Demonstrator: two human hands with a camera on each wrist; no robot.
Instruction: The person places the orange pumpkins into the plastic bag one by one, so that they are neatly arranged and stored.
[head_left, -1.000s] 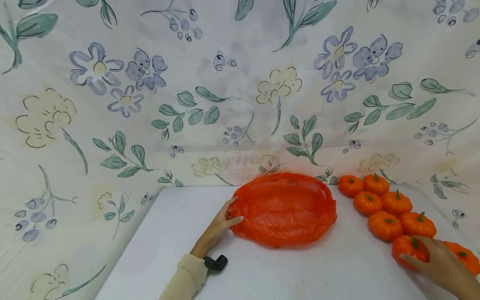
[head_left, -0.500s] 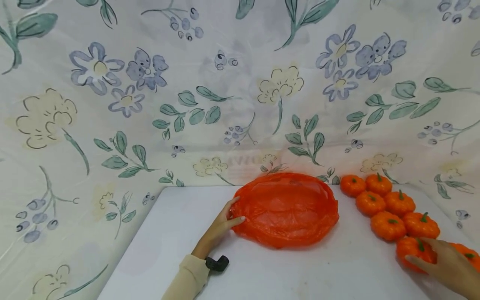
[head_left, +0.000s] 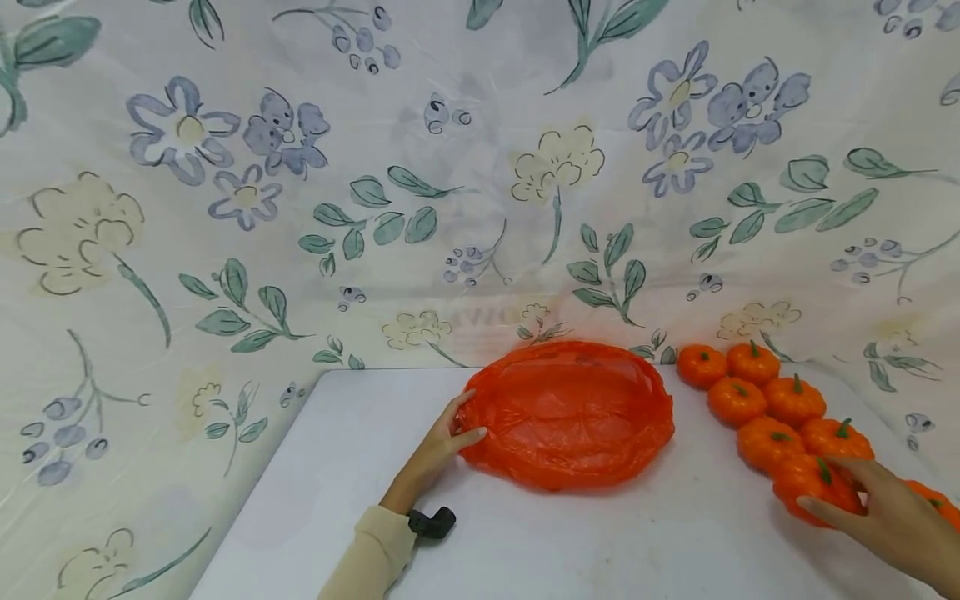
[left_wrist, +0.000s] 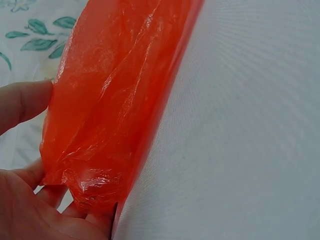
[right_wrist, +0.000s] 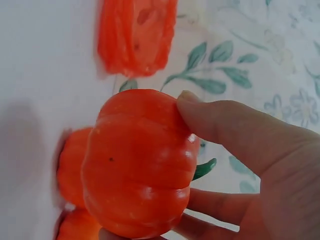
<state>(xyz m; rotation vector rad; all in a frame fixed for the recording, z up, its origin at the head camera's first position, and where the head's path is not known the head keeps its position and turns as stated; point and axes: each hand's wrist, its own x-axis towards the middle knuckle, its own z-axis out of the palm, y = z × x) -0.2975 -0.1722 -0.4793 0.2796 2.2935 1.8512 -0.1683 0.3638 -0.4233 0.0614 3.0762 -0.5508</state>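
Observation:
A translucent red plastic bag [head_left: 570,417], spread into a wide oval with a raised rim, lies on the white table. My left hand [head_left: 442,442] holds its left end, thumb on the near side and the other fingers around the far side. In the left wrist view, crinkled plastic [left_wrist: 110,100] runs between thumb and fingers. At the right, my right hand [head_left: 892,517] grips a small orange pumpkin [head_left: 813,492] with a green stem. The right wrist view shows that pumpkin [right_wrist: 140,170] between thumb and fingers, its stem toward the palm.
Several more small pumpkins [head_left: 768,444] stand in two slanting rows right of the bag. Another pumpkin [head_left: 933,502] is partly hidden behind the right hand. A floral sheet [head_left: 480,208] hangs behind the white table [head_left: 570,550].
My right hand has raised the pumpkin slightly and shifted it left, overlapping the pumpkins behind it in the head view. The left hand stays at the bag's end.

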